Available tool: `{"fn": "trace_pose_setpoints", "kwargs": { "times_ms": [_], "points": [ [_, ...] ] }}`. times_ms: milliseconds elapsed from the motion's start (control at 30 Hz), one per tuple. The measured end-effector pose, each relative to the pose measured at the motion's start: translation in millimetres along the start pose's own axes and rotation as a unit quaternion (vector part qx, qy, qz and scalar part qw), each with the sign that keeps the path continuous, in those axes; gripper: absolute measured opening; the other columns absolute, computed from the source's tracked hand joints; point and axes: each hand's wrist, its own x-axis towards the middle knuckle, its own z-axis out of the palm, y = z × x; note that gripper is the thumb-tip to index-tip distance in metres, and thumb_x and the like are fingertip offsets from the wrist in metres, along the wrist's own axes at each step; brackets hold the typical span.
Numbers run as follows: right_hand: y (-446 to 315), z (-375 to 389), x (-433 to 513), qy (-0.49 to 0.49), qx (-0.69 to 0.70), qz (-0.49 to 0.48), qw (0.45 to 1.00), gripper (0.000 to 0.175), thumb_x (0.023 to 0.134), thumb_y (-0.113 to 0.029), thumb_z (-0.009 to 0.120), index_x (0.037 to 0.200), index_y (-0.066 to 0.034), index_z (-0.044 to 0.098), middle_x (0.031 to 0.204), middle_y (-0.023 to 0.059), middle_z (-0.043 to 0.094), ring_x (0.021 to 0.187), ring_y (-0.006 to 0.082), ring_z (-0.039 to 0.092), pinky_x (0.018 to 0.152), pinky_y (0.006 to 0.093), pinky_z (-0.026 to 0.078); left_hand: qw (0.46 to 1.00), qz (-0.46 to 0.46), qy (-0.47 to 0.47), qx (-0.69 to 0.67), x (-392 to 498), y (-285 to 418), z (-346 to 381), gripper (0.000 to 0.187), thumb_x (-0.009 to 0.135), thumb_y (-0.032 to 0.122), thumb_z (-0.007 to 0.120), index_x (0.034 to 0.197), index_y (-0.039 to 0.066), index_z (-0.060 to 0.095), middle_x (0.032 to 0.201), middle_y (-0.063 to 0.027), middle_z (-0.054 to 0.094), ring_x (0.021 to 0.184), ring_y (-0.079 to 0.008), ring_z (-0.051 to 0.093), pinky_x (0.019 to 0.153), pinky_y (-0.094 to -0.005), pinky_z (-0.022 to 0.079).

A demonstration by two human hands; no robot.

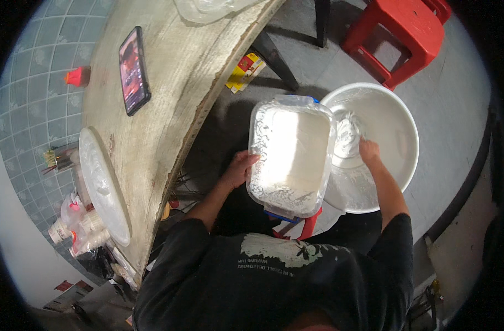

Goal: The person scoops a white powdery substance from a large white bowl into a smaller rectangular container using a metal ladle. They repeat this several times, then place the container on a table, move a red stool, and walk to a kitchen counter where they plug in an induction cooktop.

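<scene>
My left hand [240, 169] grips the left wall of a clear plastic container [256, 182] with blue clips, tilted in front of me. A smooth, pale mass [303, 145] fills much of the container, with smears on its walls. To the right, a large round whitish basin [413, 153] stands partly behind the container. My right hand [369, 149] is over the inside of the basin, fingers bent, beside a wet-looking, shiny pale mass [348, 132]. Whether the right fingers hold some of that mass cannot be told.
On the wooden table [169, 82] at left lie a phone [134, 72] and a round whitish lid or tray [103, 186]. Bagged paper cups [92, 223] are at its far edge. A red plastic stool [405, 33] stands beyond the basin. A dark table leg [277, 62] slants near the container.
</scene>
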Motion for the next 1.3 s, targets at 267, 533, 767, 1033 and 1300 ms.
{"fn": "trace_pose_setpoints", "kwargs": {
  "times_ms": [267, 533, 767, 1033, 1300],
  "points": [
    [36.4, 28.7, 40.1, -0.025, -0.023, 0.083, 0.996, 0.039, 0.090, -0.021, 0.042, 0.129, -0.0149, 0.043, 0.091, 0.0093, 0.064, 0.084, 0.0234, 0.063, 0.067, 0.0367, 0.051, 0.998, 0.007, 0.028, 0.055, 4.2, -24.5, -26.1, 0.028, 0.088, 0.022, 0.056, 0.102, -0.001, 0.058, 0.094, -0.0030, 0.062, 0.080, -0.0094, 0.058, 0.070, -0.0280, 0.048],
    [24.1, 58.0, -2.6, -0.139, -0.086, 0.103, 0.981, 0.035, 0.087, -0.022, 0.047, 0.119, -0.0100, 0.053, 0.093, 0.0065, 0.066, 0.083, 0.0232, 0.064, 0.063, 0.0370, 0.052, 0.915, 0.109, 0.051, 0.386, 1.3, -27.9, -52.3, 0.032, 0.082, 0.010, 0.055, 0.112, 0.000, 0.050, 0.100, -0.0123, 0.057, 0.091, -0.0242, 0.054, 0.080, -0.0369, 0.045],
    [-13.2, 58.0, -24.8, -0.164, 0.164, 0.289, 0.929, 0.053, 0.082, -0.012, 0.056, 0.132, -0.0058, 0.040, 0.099, 0.0041, 0.065, 0.080, 0.0231, 0.066, 0.053, 0.0381, 0.054, 0.991, -0.024, 0.125, 0.049, 4.1, -8.0, -10.2, 0.027, 0.086, 0.015, 0.053, 0.106, -0.003, 0.053, 0.098, -0.0095, 0.059, 0.085, -0.0169, 0.060, 0.071, -0.0309, 0.051],
    [-41.7, 72.5, -48.5, -0.117, 0.315, 0.398, 0.854, 0.042, 0.094, -0.033, 0.035, 0.105, -0.0014, 0.060, 0.098, 0.0124, 0.065, 0.089, 0.0305, 0.063, 0.074, 0.0357, 0.052, 0.997, -0.013, 0.075, 0.007, 4.6, -9.9, -15.5, 0.028, 0.087, 0.015, 0.052, 0.108, -0.003, 0.052, 0.100, -0.0093, 0.059, 0.087, -0.0166, 0.060, 0.075, -0.0303, 0.051],
    [-67.7, 51.9, -63.3, -0.187, 0.323, 0.333, 0.866, 0.033, 0.088, -0.021, 0.043, 0.106, 0.0020, 0.060, 0.108, 0.0198, 0.061, 0.096, 0.0289, 0.062, 0.078, 0.0361, 0.050, 0.990, -0.024, 0.111, 0.081, 4.8, -12.7, -21.5, 0.035, 0.086, 0.020, 0.053, 0.111, -0.004, 0.050, 0.104, -0.0113, 0.058, 0.092, -0.0192, 0.058, 0.077, -0.0318, 0.050]
  ]
}}
